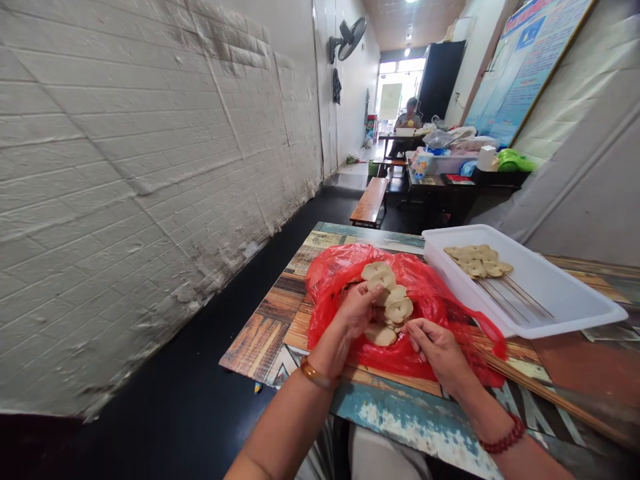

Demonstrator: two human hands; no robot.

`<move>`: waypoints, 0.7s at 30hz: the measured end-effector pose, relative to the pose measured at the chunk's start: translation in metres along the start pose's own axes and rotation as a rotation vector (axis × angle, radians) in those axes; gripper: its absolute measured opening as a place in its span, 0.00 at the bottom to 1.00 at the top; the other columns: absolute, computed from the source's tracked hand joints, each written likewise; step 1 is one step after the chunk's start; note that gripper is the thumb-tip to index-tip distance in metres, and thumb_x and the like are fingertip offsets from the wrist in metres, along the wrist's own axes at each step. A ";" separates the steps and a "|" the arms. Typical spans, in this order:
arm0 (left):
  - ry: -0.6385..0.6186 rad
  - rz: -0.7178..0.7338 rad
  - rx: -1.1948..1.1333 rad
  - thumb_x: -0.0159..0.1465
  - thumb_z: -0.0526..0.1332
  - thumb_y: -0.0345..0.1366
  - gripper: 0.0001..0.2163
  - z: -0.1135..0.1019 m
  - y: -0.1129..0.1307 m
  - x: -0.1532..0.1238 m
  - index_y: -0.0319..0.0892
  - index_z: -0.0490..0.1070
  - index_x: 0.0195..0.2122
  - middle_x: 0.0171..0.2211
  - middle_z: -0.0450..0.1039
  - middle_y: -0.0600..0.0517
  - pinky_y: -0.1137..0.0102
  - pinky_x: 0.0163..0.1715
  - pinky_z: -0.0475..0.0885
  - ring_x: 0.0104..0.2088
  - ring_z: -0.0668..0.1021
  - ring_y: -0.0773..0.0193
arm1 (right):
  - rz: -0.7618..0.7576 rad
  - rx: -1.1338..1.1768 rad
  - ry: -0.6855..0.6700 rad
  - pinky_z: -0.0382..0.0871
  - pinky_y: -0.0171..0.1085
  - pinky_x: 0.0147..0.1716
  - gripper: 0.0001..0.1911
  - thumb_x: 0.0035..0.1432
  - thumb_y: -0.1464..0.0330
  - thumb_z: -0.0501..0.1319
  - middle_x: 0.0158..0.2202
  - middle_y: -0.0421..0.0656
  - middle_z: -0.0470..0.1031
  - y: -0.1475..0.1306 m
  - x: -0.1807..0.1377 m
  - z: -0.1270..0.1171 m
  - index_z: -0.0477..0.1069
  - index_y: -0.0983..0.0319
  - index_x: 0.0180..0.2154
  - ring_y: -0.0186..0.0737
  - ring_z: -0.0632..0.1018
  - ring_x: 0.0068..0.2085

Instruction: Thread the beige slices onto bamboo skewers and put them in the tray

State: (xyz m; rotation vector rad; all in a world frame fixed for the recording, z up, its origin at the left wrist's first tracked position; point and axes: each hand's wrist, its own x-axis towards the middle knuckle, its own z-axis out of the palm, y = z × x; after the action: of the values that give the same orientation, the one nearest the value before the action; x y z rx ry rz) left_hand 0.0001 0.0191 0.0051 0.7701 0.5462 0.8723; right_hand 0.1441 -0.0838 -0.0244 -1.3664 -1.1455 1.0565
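Note:
Several beige, round, flat food slices (399,310) form an overlapping row above an open red plastic bag (345,260). My left hand (357,308) is closed on the slices from the left, thumb on top of them. At the row's lower right end, my right hand (425,341) is closed in a pinch on what looks like a thin skewer, mostly hidden by the fingers. Another beige slice (381,335) lies below in the bag. To the right, finished skewers of similar slices (477,260) rest in a white plastic tray (565,293), their sticks pointing towards me.
A bundle of bare wooden skewers (550,393) lies at the right of the wood-patterned table (265,327). Beyond are a bench (370,201) and a cluttered dark table (435,180). One person (410,117) sits far back. A white brick-patterned wall (150,167) runs along the left.

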 end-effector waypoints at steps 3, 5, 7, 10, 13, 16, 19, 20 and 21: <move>-0.019 -0.065 0.032 0.42 0.73 0.38 0.20 0.001 -0.007 0.001 0.35 0.74 0.35 0.31 0.76 0.47 0.69 0.31 0.71 0.28 0.76 0.63 | 0.000 0.001 0.013 0.53 0.30 0.17 0.20 0.55 0.51 0.57 0.18 0.34 0.61 0.000 0.001 0.001 0.71 0.62 0.32 0.28 0.61 0.18; 0.039 -0.039 0.063 0.41 0.73 0.38 0.21 -0.001 -0.009 0.003 0.35 0.75 0.35 0.31 0.76 0.47 0.69 0.32 0.71 0.28 0.76 0.64 | 0.005 -0.033 0.007 0.55 0.29 0.17 0.21 0.55 0.51 0.58 0.18 0.34 0.62 0.000 0.001 0.001 0.72 0.63 0.34 0.28 0.62 0.18; 0.100 0.027 0.084 0.41 0.73 0.38 0.20 -0.004 -0.008 0.006 0.35 0.75 0.35 0.30 0.77 0.48 0.70 0.32 0.71 0.27 0.76 0.65 | 0.006 -0.078 -0.006 0.56 0.30 0.17 0.22 0.56 0.51 0.57 0.19 0.35 0.63 0.000 0.001 0.000 0.73 0.64 0.36 0.29 0.64 0.18; 0.153 0.109 0.070 0.43 0.72 0.38 0.19 -0.006 -0.003 0.007 0.35 0.75 0.35 0.30 0.77 0.48 0.70 0.33 0.71 0.27 0.76 0.66 | -0.029 -0.164 -0.012 0.57 0.30 0.18 0.21 0.58 0.53 0.55 0.19 0.35 0.64 0.003 0.001 -0.001 0.73 0.64 0.37 0.29 0.64 0.18; 0.135 0.135 0.060 0.44 0.71 0.37 0.18 -0.005 -0.002 0.006 0.35 0.75 0.36 0.31 0.77 0.47 0.70 0.34 0.71 0.28 0.76 0.65 | -0.100 -0.274 0.008 0.60 0.31 0.20 0.19 0.59 0.56 0.54 0.19 0.36 0.64 0.006 0.002 -0.003 0.74 0.64 0.36 0.31 0.66 0.19; 0.130 0.175 0.085 0.43 0.72 0.35 0.18 -0.004 -0.005 0.007 0.35 0.75 0.36 0.33 0.77 0.47 0.70 0.35 0.71 0.30 0.77 0.64 | -0.202 -0.394 0.032 0.65 0.33 0.25 0.17 0.60 0.58 0.55 0.20 0.38 0.69 0.009 0.002 -0.003 0.75 0.63 0.35 0.35 0.71 0.23; 0.143 0.220 0.136 0.43 0.71 0.34 0.18 -0.004 -0.008 0.008 0.35 0.75 0.36 0.34 0.77 0.46 0.69 0.35 0.72 0.31 0.77 0.62 | -0.312 -0.449 0.053 0.69 0.37 0.33 0.14 0.60 0.61 0.55 0.29 0.44 0.77 0.011 0.003 -0.003 0.75 0.62 0.35 0.40 0.76 0.31; 0.144 0.234 0.156 0.44 0.71 0.34 0.18 -0.004 -0.008 0.008 0.35 0.75 0.36 0.34 0.77 0.46 0.69 0.35 0.72 0.31 0.77 0.62 | -0.339 -0.449 0.061 0.69 0.38 0.35 0.13 0.59 0.61 0.55 0.31 0.45 0.78 0.012 0.004 -0.002 0.75 0.61 0.35 0.41 0.77 0.34; 0.144 0.241 0.172 0.44 0.71 0.35 0.18 -0.004 -0.008 0.008 0.35 0.75 0.37 0.34 0.77 0.46 0.69 0.36 0.72 0.32 0.77 0.62 | -0.360 -0.445 0.073 0.70 0.38 0.37 0.13 0.59 0.61 0.56 0.33 0.45 0.79 0.011 0.004 -0.002 0.75 0.61 0.34 0.42 0.78 0.35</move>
State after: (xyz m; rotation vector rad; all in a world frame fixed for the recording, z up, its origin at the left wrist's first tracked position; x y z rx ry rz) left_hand 0.0059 0.0242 -0.0042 0.9475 0.6708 1.1196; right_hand 0.1474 -0.0806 -0.0354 -1.4452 -1.5623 0.5054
